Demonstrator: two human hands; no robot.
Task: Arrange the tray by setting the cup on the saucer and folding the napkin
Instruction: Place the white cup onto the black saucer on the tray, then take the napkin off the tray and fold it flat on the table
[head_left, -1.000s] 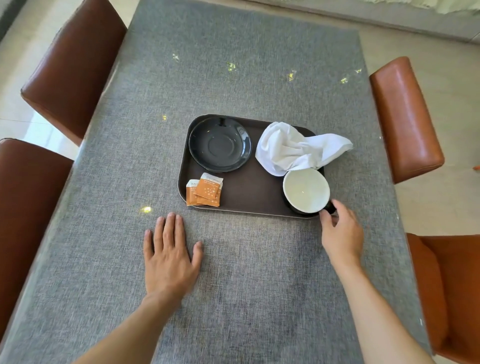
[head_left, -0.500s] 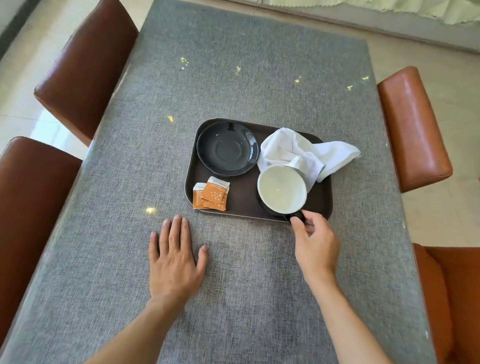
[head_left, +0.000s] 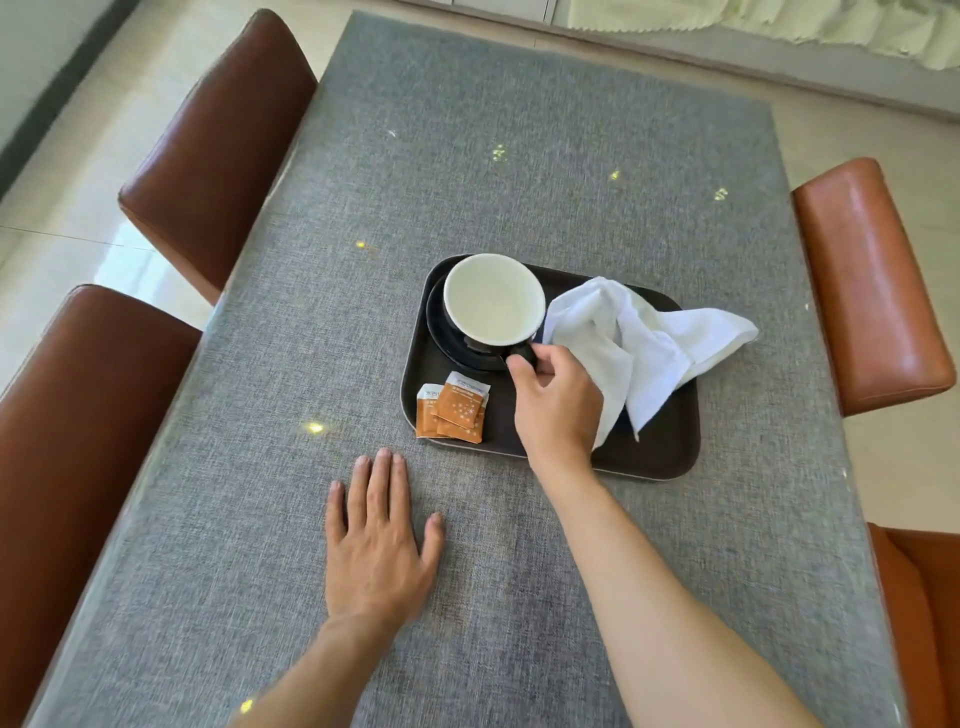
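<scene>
A dark brown tray (head_left: 660, 457) lies on the grey table. My right hand (head_left: 556, 400) grips the handle of the cup (head_left: 493, 301), which is black outside and white inside. The cup is over the black saucer (head_left: 447, 340) in the tray's far left corner and hides most of it; I cannot tell whether it touches the saucer. A crumpled white napkin (head_left: 639, 348) lies on the tray's right half, one corner hanging past the right rim. My left hand (head_left: 376, 540) rests flat on the table, fingers spread, in front of the tray.
Two orange sachets (head_left: 452, 410) sit in the tray's near left corner. Brown leather chairs (head_left: 208, 150) stand along the left side of the table, orange ones (head_left: 867, 286) along the right. The grey tablecloth (head_left: 519, 156) stretches beyond the tray.
My right hand has carried the cup by its handle from the tray's near right corner leftward and away from me, over the saucer. The left hand has stayed flat on the table.
</scene>
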